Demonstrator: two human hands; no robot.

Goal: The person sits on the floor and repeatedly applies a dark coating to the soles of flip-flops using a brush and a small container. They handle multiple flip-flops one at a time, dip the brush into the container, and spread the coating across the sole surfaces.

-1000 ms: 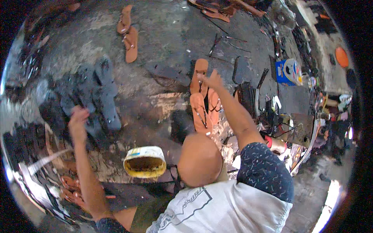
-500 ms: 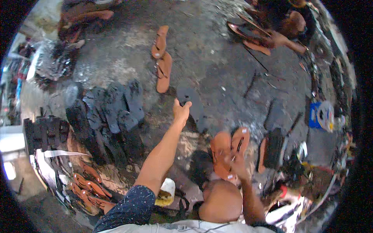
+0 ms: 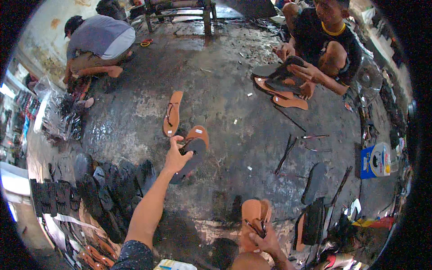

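My left hand [image 3: 175,157] reaches out over the floor and pinches a dark sandal sole [image 3: 196,146] between thumb and fingers. That sole overlaps a brown sandal [image 3: 198,131], whose heel end with a white label still shows. Beside it, a second brown sandal [image 3: 172,112] with a dark thong strap lies on the floor. Close to my body, my right hand [image 3: 268,241] is closed around a pair of brown thong sandals [image 3: 251,213], held together near their straps. My right fingers partly cover the straps.
Many dark soles [image 3: 108,189] lie at left, above more brown sandals [image 3: 96,252]. At right are loose dark straps [image 3: 286,155], a dark sole [image 3: 313,182] and a blue-and-white container [image 3: 375,160]. A co-worker [image 3: 326,49] handles sandals at far right; another person [image 3: 99,40] crouches far left.
The view has tilted up, showing more of both people. My left hand has moved left with the dark sole, onto a brown sandal. My right hand now holds the brown pair closer together.
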